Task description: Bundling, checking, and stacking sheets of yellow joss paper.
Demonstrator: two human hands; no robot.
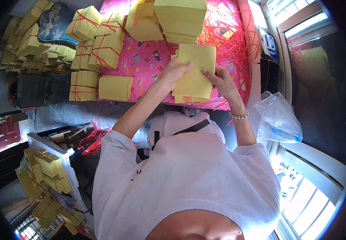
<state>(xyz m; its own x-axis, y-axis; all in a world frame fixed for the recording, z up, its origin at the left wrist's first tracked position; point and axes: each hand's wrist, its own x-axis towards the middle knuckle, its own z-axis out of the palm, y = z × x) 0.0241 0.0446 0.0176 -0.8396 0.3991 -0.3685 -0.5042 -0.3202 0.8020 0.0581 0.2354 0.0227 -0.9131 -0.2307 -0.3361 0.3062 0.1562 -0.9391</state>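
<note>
Both my hands grip a stack of yellow paper sheets (196, 82) above the near edge of the pink patterned table (141, 60). My left hand (175, 73) closes on its left edge with the thumb on top. On the right edge, my right hand (223, 82) has its thumb pressed on the top sheet, with its other fingers mostly hidden beneath. More yellow sheets show under the left and lower edges of the held stack. A tall pile of yellow paper (181, 20) stands just beyond it. To the left, a low yellow stack (115, 88) lies at the table edge.
Several yellow bundles tied with red strips (83, 86) line the table's left side. Loose red strips (231, 40) tangle at the far right. A clear plastic bag (279, 118) hangs right of the table. More yellow stacks (49, 170) sit at lower left.
</note>
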